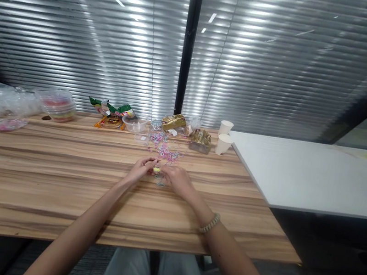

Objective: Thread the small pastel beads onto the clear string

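My left hand (142, 169) and my right hand (176, 177) meet over the middle of the wooden table, fingers closed. Between their fingertips is a small yellow piece (156, 170), too small to name; both hands seem to pinch it. Just below it, a few small pale loops (160, 181) hang or lie, and I cannot tell which. Beyond the hands, a scatter of small pink, purple and bluish pieces (168, 154) covers the tabletop. A second heap of these pieces (158, 137) lies farther back.
Behind the pieces stand a clear plastic bowl (134, 123), gold packets (174, 122), a brownish-gold pack (200, 141) and two paper cups (224, 144). Green and orange wrappers (113, 110), stacked clear tubs (57, 104) and plastic bags (8, 101) sit leftward. A white table (316, 177) adjoins at right.
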Tool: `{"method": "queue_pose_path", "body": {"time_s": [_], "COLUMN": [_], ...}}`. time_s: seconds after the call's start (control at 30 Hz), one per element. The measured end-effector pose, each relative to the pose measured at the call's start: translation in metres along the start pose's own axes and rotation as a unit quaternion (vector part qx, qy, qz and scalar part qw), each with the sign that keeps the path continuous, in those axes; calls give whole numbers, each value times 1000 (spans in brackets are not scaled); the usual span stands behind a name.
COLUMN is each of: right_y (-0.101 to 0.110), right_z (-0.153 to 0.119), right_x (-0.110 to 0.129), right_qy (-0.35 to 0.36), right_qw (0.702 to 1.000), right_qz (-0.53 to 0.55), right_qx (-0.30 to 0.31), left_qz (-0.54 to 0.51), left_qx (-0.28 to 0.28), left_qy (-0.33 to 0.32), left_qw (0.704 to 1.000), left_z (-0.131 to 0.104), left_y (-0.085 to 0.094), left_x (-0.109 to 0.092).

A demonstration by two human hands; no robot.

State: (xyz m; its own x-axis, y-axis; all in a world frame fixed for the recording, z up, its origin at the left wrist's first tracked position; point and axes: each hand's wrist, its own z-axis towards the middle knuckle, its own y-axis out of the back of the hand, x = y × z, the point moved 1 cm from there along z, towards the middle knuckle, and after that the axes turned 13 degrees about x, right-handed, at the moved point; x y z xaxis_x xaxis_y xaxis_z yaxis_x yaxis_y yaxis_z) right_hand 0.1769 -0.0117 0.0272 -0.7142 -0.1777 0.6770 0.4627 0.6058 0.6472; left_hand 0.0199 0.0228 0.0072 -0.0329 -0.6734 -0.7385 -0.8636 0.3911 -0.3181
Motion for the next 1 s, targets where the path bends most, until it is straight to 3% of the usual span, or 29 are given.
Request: {"method": "queue_pose_path", "body": {"time_s": [0.17, 0.33, 0.57, 0.7, 0.87, 1.0], "right_y": [-3, 0, -4, -3, -3, -8], "right_z": [1, 5, 6, 6, 9, 11], "right_x": [1, 1, -3, -6, -16, -22], "right_qy": [3, -4, -16, -36, -74, -88], "right_qw": [991, 975, 967, 959, 919, 881], "right_qz": [132, 219, 254, 275, 374, 451], "right_qx": [-19, -30, -22, -54, -100, -114], "left_qz": [-16, -65, 53, 72, 58, 51], "left_qx": [-39, -51, -7, -17, -52, -44], "left_qy": [-40, -74, -84, -74, -81, -89], "left_qw": [998, 994, 995, 995, 994, 994], "left_z": [6, 6, 2, 2, 3, 5], "left_y": [10, 10, 3, 4, 9, 11], "left_x": [7, 8, 6, 9, 10, 11]}}
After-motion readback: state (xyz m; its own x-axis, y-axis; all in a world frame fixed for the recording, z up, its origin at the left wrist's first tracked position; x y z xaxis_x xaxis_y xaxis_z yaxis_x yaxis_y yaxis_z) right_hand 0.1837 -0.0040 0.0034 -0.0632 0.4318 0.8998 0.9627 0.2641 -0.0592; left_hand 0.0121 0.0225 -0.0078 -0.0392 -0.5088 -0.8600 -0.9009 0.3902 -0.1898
